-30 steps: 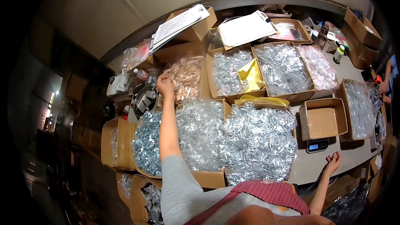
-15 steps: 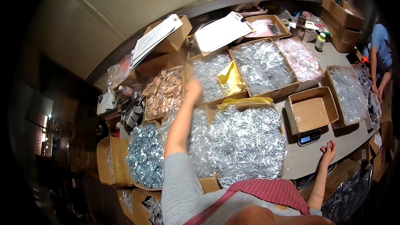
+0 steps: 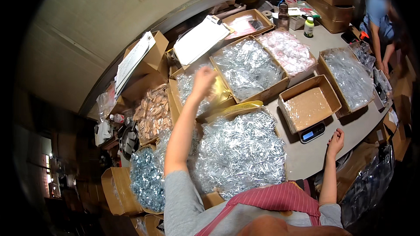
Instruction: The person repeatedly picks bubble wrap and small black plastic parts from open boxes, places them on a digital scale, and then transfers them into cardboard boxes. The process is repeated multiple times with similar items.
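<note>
My left hand (image 3: pixel 204 81) is stretched out above a carton of clear bagged hardware (image 3: pixel 187 86) with a yellow sheet (image 3: pixel 221 91) in it. Its fingers are curled and slightly blurred; anything inside them is hidden. My right hand (image 3: pixel 336 142) rests near the table edge, fingers curled in, what they may hold hidden. Just beyond it sits a small scale (image 3: pixel 312 133) with a lit display. Against the scale stands an open cardboard box (image 3: pixel 309 105), apparently with only its bottom showing. Close before me lies a large heap of shiny metal pins (image 3: pixel 240 153).
Around me stand cartons of bluish metal parts (image 3: pixel 148 177), copper-coloured pieces (image 3: pixel 152 110), bagged silver parts (image 3: pixel 249 67) and pink-white packets (image 3: pixel 286 52). A clipboard (image 3: pixel 199 39) lies behind. A green-white bottle (image 3: pixel 309 27) stands far right. Another person (image 3: pixel 378 30) works at the right edge.
My left hand has moved right, from the carton's left edge to over its contents near the yellow sheet. The view has shifted, and my right hand stays near the scale, fingers curled.
</note>
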`<state>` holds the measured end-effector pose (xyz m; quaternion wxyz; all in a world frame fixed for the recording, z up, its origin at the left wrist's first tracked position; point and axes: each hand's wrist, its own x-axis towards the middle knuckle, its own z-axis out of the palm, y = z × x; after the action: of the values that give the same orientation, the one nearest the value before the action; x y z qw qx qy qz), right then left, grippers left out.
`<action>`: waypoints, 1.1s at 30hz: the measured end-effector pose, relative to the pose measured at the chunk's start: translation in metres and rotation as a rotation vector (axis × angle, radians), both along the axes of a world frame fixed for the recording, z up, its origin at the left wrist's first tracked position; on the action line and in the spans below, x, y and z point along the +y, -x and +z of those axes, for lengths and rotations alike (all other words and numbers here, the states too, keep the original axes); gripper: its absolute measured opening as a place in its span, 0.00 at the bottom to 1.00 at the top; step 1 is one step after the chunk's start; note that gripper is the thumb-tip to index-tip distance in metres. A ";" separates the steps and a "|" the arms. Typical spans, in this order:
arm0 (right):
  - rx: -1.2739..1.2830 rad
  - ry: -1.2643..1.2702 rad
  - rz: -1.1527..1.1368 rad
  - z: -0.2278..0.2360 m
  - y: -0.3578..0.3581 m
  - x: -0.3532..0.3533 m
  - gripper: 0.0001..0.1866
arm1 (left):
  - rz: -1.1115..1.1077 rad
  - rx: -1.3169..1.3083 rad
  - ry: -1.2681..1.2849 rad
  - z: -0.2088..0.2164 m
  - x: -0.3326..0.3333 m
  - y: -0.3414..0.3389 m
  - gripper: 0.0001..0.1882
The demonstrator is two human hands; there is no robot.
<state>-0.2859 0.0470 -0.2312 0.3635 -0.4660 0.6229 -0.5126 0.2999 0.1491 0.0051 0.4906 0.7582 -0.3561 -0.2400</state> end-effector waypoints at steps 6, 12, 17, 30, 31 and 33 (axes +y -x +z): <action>0.088 0.045 -0.017 0.000 0.001 0.002 0.10 | -0.216 -0.797 -0.592 -0.042 -0.091 0.041 0.22; 0.136 0.041 0.020 0.011 -0.003 0.008 0.08 | -0.243 -0.561 -0.399 -0.053 -0.103 0.027 0.15; 0.310 0.054 0.073 0.025 -0.007 0.008 0.09 | -0.076 0.066 0.037 -0.033 -0.072 0.027 0.13; -0.186 -0.176 0.597 0.050 0.035 -0.020 0.09 | -0.204 0.876 0.257 0.030 -0.086 0.182 0.09; -0.262 -0.229 0.653 0.049 0.041 -0.025 0.09 | -0.331 0.690 0.101 0.019 -0.095 0.193 0.11; -0.287 -0.256 0.734 0.048 0.058 -0.035 0.09 | -0.569 0.374 -0.206 -0.003 -0.112 0.224 0.14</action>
<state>-0.3436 0.0117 -0.1837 0.6604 -0.5321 0.4169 -0.3271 0.0760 0.0371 0.0024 0.3817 0.6171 -0.4310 -0.5363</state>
